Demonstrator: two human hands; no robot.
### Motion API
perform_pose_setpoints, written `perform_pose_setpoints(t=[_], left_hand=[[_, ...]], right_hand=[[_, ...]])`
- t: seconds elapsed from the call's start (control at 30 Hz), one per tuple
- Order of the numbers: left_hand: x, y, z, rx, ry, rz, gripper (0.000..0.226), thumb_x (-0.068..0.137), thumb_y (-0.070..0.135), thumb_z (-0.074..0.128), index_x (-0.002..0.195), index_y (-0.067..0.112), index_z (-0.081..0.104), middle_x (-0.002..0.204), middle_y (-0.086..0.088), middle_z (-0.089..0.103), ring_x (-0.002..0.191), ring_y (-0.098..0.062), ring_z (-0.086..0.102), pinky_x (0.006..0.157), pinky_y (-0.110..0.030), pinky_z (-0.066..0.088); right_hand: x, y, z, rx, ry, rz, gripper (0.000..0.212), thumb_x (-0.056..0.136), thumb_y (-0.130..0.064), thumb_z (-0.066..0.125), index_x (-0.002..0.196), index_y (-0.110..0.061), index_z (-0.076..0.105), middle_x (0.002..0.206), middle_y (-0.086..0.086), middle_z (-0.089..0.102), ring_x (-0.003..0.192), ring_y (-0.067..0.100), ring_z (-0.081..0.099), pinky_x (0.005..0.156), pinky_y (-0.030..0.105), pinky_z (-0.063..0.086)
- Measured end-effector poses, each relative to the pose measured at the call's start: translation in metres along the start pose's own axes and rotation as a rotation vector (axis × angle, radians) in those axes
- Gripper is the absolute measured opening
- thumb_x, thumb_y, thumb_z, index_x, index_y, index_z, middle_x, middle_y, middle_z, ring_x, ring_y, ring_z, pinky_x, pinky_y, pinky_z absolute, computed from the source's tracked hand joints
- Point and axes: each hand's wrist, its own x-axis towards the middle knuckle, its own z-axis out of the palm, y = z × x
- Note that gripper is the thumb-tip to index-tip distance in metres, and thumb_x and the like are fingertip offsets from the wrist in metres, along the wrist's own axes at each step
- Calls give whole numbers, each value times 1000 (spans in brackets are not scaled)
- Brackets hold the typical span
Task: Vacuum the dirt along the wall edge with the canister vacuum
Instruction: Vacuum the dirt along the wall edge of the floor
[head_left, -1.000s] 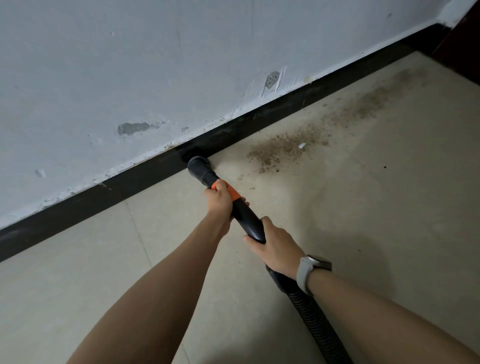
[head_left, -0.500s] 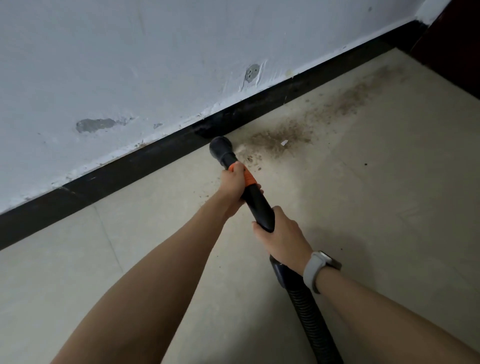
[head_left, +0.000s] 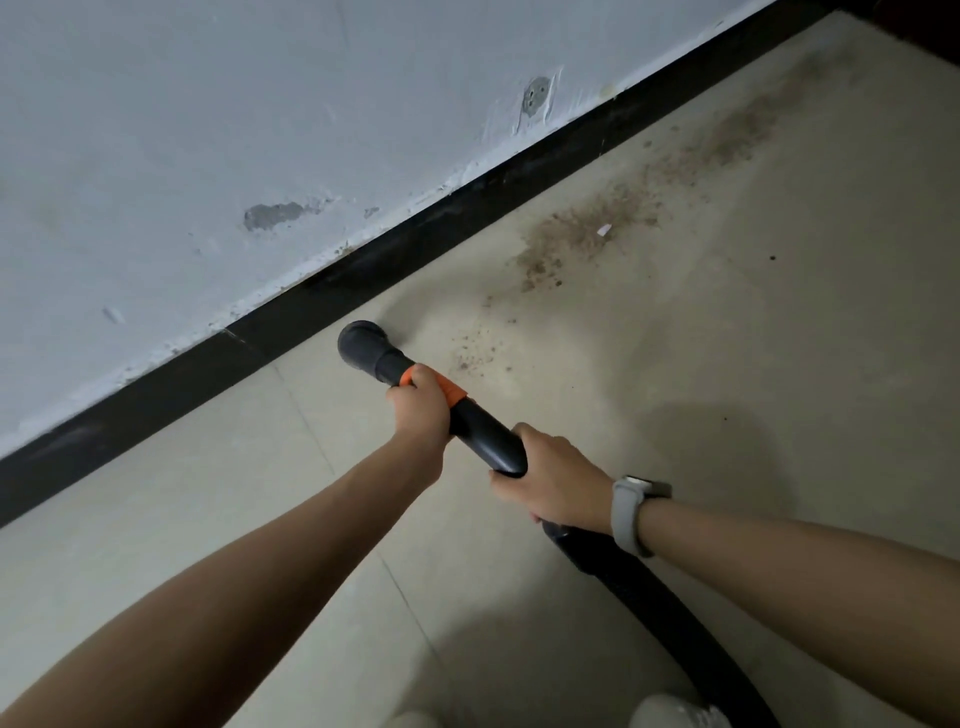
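Observation:
A black vacuum nozzle (head_left: 363, 345) with an orange collar points down at the beige floor, a short way out from the black skirting (head_left: 415, 244). My left hand (head_left: 418, 410) grips the tube at the orange collar. My right hand (head_left: 550, 480) grips the tube lower down, where the ribbed black hose (head_left: 665, 613) begins. Brown dirt (head_left: 576, 234) with a small white scrap lies in a band along the wall to the right of the nozzle. Scattered crumbs (head_left: 475, 353) lie just beside the nozzle. The canister is out of view.
The pale wall (head_left: 260, 104) has chipped grey patches above the skirting. The hose runs off the bottom right edge. Tips of pale shoes (head_left: 675, 712) show at the bottom edge. A dark doorway or furniture edge sits at the top right corner.
The nozzle has drawn back from the skirting and away from the main dirt patch, which now lies farther to its right. Both hands keep the same hold on the tube.

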Motion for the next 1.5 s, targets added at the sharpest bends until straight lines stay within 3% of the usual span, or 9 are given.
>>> perform_pose_setpoints(t=[0.17,0.37,0.8,0.9,1.0,1.1,1.3,1.43,1.5], left_hand=[[-8,-17,4,-22,-48,-34,28,96,23,36,120,9,36,106,-13,49,106,-35,59,87,-48,53],[-14,-23,38,79,-155,-18,22,96,23,36,111,8,39,88,-8,44,73,-18,47,57,-31,44],[-25,7,142,201,-380,51,35,97,27,35,122,4,39,88,-8,43,76,-21,47,75,-37,43],[-33,-1,134,212,-319,96,32,98,29,33,118,5,35,87,-5,43,81,-21,49,78,-39,47],[-41,-11,107,202,-210,123,24,99,29,31,109,8,34,83,-3,41,72,-15,46,63,-30,44],[-44,-19,72,191,-69,119,27,100,28,29,114,7,35,80,-3,41,67,-15,45,57,-30,40],[-63,-34,13,208,165,112,33,101,30,24,119,6,37,86,-4,45,71,-16,46,69,-32,38],[-73,-55,-8,173,250,25,25,101,29,24,96,9,37,82,-4,42,65,-13,42,65,-30,37],[-80,-68,-10,151,271,-27,30,101,29,26,110,4,40,85,-4,44,72,-17,47,70,-32,41]], right_hand=[[-13,14,4,-44,-12,15,27,89,-37,55,99,-16,41,68,-1,56,50,16,56,49,26,46],[-24,33,-14,-14,73,89,27,89,-38,54,98,-16,42,70,-1,58,50,17,61,52,29,51],[-18,62,-63,134,390,218,21,85,-31,57,95,-17,46,73,6,62,54,25,65,56,36,56],[-24,66,-59,190,359,187,14,83,-27,59,87,-22,46,66,3,61,45,16,61,46,27,49],[-31,62,-48,184,267,147,15,81,-27,60,83,-25,45,67,1,60,42,13,59,43,22,45],[-29,52,-29,93,132,107,17,82,-31,59,83,-27,43,74,0,62,49,16,63,49,27,50],[-28,26,8,-8,-49,41,21,83,-32,58,93,-21,43,85,4,62,69,23,63,68,37,54],[-38,26,19,-49,-149,19,18,80,-31,59,82,-23,43,77,1,59,58,20,59,54,33,52],[-45,31,20,-15,-223,40,17,80,-26,60,79,-22,44,72,1,57,50,17,55,44,26,47]])
